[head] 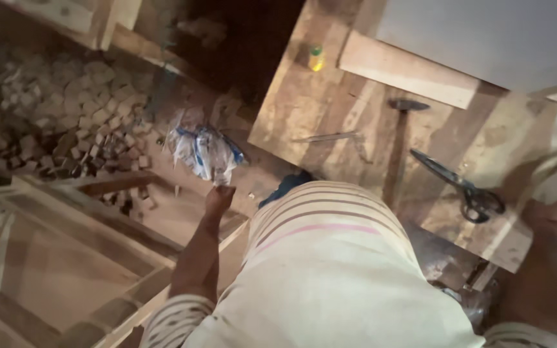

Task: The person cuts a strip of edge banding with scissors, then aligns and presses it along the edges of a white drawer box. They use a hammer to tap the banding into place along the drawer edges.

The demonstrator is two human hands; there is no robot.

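Clearly, the left hand (219, 198) pinches the crumpled plastic bag (204, 152), which hangs toward eleven o'clock from it; the right hand (554, 218), well apart at three o'clock, grips pale material, its hold unclear.

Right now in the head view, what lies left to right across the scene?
Pile of small wooden blocks → crumpled plastic bag in the left hand → yellow-green bottle → wooden-handled hammer → black scissors → right hand.

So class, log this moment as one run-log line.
left hand: holds plastic bag | right hand: on workbench edge | scissors, hammer: untouched
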